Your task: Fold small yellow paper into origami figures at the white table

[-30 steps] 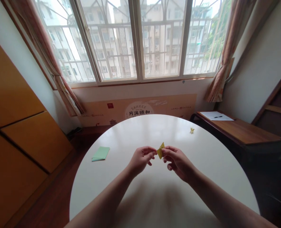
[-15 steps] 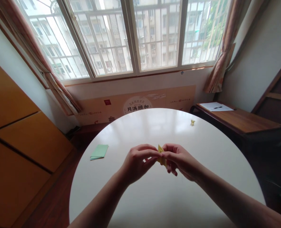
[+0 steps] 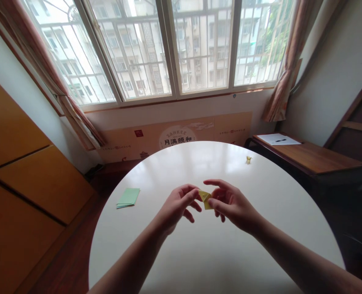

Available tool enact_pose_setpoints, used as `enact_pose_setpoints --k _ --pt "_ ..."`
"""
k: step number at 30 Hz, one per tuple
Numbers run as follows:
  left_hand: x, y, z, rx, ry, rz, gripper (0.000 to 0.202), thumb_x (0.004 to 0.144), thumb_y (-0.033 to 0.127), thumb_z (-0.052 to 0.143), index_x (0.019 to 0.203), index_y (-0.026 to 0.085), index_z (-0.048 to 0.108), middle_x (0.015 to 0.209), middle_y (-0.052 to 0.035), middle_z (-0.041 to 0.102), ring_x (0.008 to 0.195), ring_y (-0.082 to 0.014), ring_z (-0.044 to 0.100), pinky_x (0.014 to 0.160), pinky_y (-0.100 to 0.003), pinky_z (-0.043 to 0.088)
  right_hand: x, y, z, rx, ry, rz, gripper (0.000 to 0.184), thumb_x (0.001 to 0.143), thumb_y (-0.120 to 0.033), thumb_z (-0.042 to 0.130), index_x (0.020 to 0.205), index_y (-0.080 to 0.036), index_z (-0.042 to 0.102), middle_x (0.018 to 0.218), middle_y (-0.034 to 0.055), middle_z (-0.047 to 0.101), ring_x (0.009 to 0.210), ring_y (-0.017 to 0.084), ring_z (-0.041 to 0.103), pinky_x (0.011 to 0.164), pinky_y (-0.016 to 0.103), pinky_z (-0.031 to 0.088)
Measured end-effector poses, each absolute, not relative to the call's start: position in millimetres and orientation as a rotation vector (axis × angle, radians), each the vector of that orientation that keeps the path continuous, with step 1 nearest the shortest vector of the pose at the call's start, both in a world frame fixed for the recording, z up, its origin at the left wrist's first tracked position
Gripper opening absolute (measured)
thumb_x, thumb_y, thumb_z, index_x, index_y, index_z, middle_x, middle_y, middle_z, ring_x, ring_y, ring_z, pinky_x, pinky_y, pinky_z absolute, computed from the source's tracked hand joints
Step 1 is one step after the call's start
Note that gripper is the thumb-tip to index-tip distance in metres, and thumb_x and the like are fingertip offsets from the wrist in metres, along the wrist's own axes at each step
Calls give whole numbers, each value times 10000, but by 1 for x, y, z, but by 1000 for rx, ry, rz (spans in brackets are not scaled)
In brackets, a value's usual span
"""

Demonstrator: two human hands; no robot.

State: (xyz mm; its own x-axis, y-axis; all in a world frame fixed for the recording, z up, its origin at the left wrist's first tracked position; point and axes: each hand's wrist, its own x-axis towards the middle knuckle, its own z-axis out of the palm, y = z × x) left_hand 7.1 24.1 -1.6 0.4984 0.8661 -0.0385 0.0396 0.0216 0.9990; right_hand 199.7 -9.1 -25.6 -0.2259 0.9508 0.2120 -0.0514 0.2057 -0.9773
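A small folded piece of yellow paper (image 3: 205, 200) is held up between my two hands, above the white round table (image 3: 174, 253). My left hand (image 3: 181, 204) pinches its upper left corner between thumb and index finger, the other fingers loosely curled. My right hand (image 3: 228, 202) grips the right edge with the thumb in front, while its index finger is lifted away from the paper. Part of the right edge is hidden behind that thumb.
Green paper sheets (image 3: 128, 198) lie stacked at the table's left. A small yellow folded-paper figure (image 3: 248, 159) sits near the far right rim. Beyond the table, a wooden bench (image 3: 324, 157) carries a white sheet (image 3: 277, 139) with a dark object on it.
The yellow paper has turned so that its broad face shows. My left fingers have shifted to its upper corner, and my right index finger has lifted.
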Motion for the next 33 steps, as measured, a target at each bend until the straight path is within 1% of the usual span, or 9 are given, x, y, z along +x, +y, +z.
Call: enact_pose_setpoints --k 2,6,9,11,14,18,21,28,33 --pt "7 26 -1 1367 867 651 333 817 445 684 897 124 637 801 -67 649 680 -154 619 400 -165 460 201 -11 -25 -907 -1519 1231 433 853 -215 655 1269 -225 538 763 -11 624 569 112 565 437 189 461" --pt "6 26 -2 1386 931 544 280 740 376 765 797 119 669 702 -54 651 614 -121 559 400 -151 437 201 -12 -26 -893 -1637 1220 366 869 -207 643 1219 -228 541 728 -22 610 585 103 534 470 181 450" --pt "5 25 -1 1395 946 524 268 720 364 778 763 120 676 689 -56 662 582 -109 533 398 -153 420 201 -11 -28 -879 -1665 1194 331 879 -229 651 1193 -228 550 747 -11 625 595 107 541 477 186 450" --pt "5 25 0 1347 971 569 259 705 352 785 742 126 665 659 -35 643 542 -95 512 392 -155 407 201 -10 -30 -864 -1659 1168 283 897 -254 639 1168 -225 563 791 8 644 598 113 558 479 198 458" --pt "4 26 1 1209 978 684 273 697 355 794 731 137 633 632 0 611 483 -71 486 394 -160 397 202 -9 -30 -853 -1669 1059 187 917 -279 619 1095 -221 603 862 39 661 630 134 602 497 227 487" --pt "3 26 -2 1080 917 763 277 703 346 800 744 139 620 643 4 617 464 -67 501 402 -168 403 202 -9 -28 -850 -1791 791 161 876 -227 667 1036 -237 662 973 68 674 716 167 644 530 252 516" --pt "5 24 -3 1068 912 760 269 705 331 801 723 142 610 648 -1 624 474 -73 519 402 -169 403 202 -9 -26 -845 -1835 679 70 872 -225 674 939 -230 694 943 74 687 718 176 656 525 255 519" --pt "8 20 -1 1092 925 744 234 694 318 790 708 135 644 679 -11 628 511 -75 532 397 -154 397 200 -8 -27 -827 -1815 648 44 877 -240 682 855 -215 711 918 77 686 742 185 663 528 259 522" --pt "9 19 -1 1167 944 767 224 696 328 774 711 129 672 673 -17 626 500 -79 525 389 -162 400 199 -8 -26 -845 -1732 736 68 863 -261 700 834 -201 715 874 81 679 726 192 645 481 256 479"
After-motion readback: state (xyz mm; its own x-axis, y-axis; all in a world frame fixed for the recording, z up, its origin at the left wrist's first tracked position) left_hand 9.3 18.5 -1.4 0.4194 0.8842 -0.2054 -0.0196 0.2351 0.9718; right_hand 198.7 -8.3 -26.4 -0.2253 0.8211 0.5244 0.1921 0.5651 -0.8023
